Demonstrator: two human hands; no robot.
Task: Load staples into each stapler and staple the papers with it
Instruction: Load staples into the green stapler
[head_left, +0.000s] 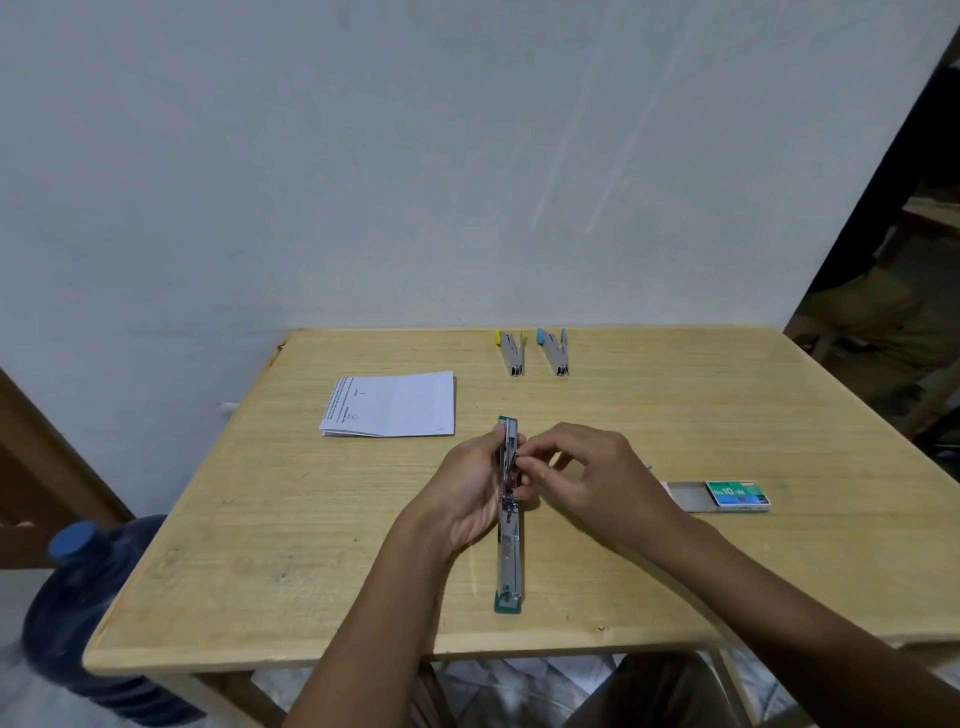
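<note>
A green stapler (509, 556) lies swung fully open, end to end, on the wooden table (311, 519). My left hand (467, 493) grips its far half from the left side. My right hand (582, 478) pinches something small at the staple channel, most likely a strip of staples; the fingers hide it. A stack of folded white papers (389, 405) lies to the far left. A yellow-tipped stapler (511, 351) and a blue-tipped stapler (553, 351) lie side by side at the far edge. A green staple box (719, 496) sits slid open on the right.
A blue water jug (88, 613) stands on the floor left of the table. A pale wall rises right behind the table's far edge. A dark doorway opens at the right.
</note>
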